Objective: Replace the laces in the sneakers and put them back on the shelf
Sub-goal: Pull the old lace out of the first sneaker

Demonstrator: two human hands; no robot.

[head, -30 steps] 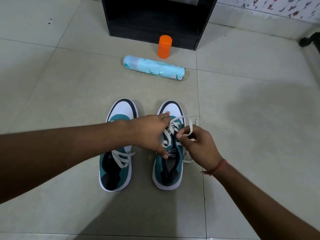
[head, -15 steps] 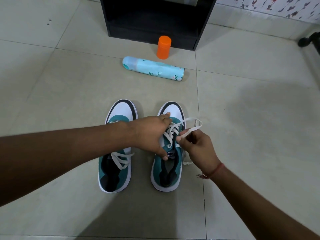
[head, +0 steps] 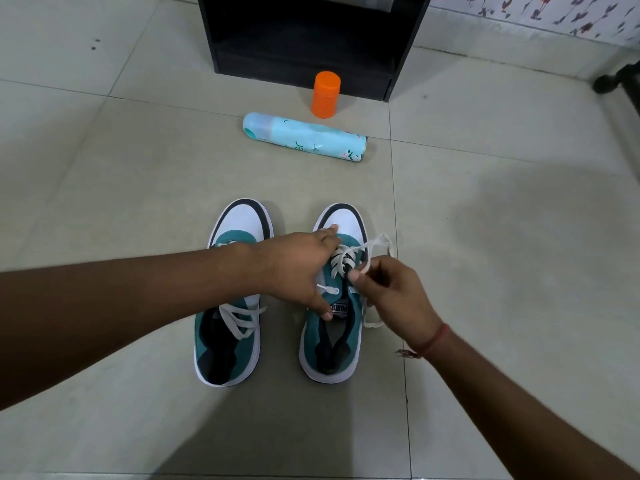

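Note:
Two teal-and-white sneakers stand side by side on the tiled floor, toes pointing away from me. My left hand (head: 298, 271) reaches across the left sneaker (head: 228, 344) and grips the right sneaker (head: 332, 351) over its left side, thumb near the tongue label, fingertips on the white toe. My right hand (head: 388, 292) pinches the white lace (head: 375, 244) just right of the eyelets; a loop of it hangs out to the right. White laces cross loosely over the left sneaker. The black shelf (head: 304, 39) stands on the floor beyond.
A light-blue spray can (head: 304, 137) lies on its side between the sneakers and the shelf. An orange capped bottle (head: 325, 94) stands upright right before the shelf. A dark furniture foot (head: 616, 79) shows at the right edge.
My right hand has drawn the lace loop out to the right of the sneaker and shifted slightly. My left hand has kept its hold on the right sneaker.

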